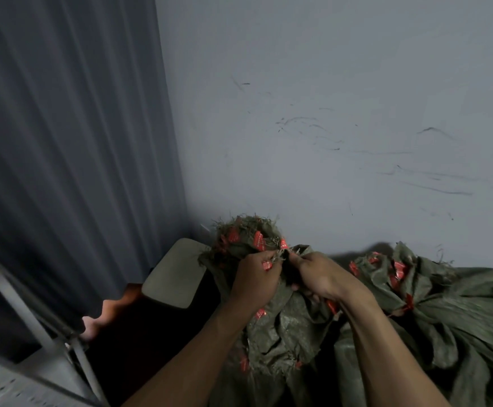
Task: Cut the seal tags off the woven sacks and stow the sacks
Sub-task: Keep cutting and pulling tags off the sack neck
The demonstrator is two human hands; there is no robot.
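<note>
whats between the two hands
Head view: a frayed bunch of woven sack fills the gap between left hand and right hand, both gripping it.

**Seal-tag print: none legible**

- Red seal tags on the frayed mouth of the near sack bundle: each has rows of small white print, too blurred to read.
- One tag at the fingers of the left hand: white characters on red, unreadable.
- Lower tags on the same bundle, e.g.: white marks only.
- Tags on the far sack bundle, right side, e.g.: same red with white print, not legible.
- No brand, number or sign can be made out.
</note>
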